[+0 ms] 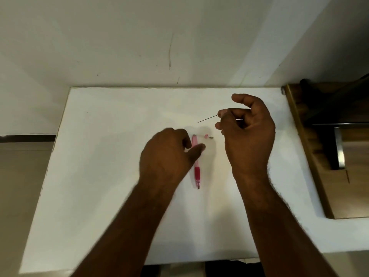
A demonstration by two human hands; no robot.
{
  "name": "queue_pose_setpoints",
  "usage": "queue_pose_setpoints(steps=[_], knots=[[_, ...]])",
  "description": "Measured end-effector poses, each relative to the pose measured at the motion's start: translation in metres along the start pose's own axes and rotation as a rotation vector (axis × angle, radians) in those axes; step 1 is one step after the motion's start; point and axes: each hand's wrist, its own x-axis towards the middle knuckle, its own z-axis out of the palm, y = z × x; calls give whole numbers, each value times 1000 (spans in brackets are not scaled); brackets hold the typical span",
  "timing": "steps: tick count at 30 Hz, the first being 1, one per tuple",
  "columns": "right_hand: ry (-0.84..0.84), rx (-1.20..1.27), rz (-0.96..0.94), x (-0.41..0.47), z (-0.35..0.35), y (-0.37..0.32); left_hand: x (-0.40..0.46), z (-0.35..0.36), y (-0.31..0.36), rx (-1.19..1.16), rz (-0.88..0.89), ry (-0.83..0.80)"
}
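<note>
lead (207,118): pinched in right hand (249,134), points left | pencil (197,170): tip nearward, left hand (167,154) grip unclear

Both bare forearms enter from the lower edge. Left hand (169,152): low, fingers curled, thumb laid across the pen (197,170); blurred, so the grip can't be confirmed. Right hand (247,132): raised and further forward, back toward camera, fingertips pinching a thin lead (207,118), other fingers loosely curled.
</note>
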Motion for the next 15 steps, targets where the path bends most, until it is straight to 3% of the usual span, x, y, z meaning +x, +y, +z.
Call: queue_pose_setpoints(steps=[7,15], knots=[[-48,212,102,2,-2,0,-2,15,12,192,-188,-122],[-80,483,294,5,-3,-7,-1,-4,12,14,-273,-84]])
